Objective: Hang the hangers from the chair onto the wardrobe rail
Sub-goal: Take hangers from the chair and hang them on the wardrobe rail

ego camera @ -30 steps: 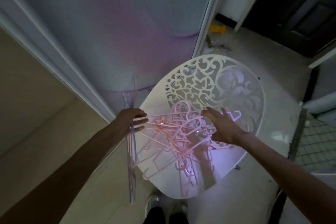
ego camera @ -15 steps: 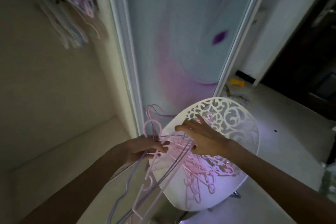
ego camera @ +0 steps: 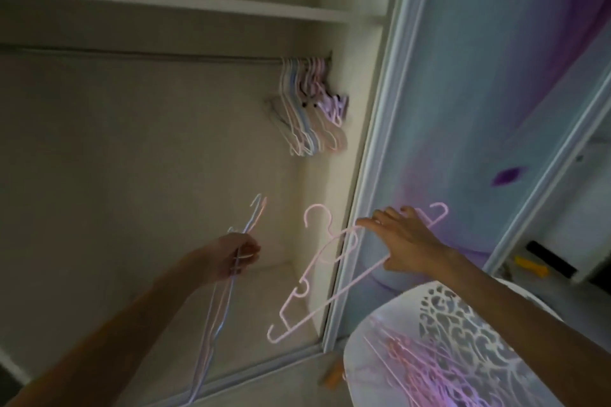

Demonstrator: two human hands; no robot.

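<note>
Inside the open wardrobe, a cluster of hung hangers (ego camera: 307, 106) crowds the right end of the rail (ego camera: 139, 54). The left hand (ego camera: 236, 254) grips a thin bundle of hangers (ego camera: 216, 304) edge-on, the right hand (ego camera: 401, 241) clasps a pink hanger (ego camera: 317, 277), and more pink ones (ego camera: 426, 363) lie on the white chair (ego camera: 377, 367).

Dim, soft, wide-angle edge distortion

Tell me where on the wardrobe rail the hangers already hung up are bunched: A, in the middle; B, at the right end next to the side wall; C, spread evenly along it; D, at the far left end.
B: the hung hangers cluster at the right end of the wardrobe rail, against the wardrobe's side wall, and the rest of the rail is bare.
</note>
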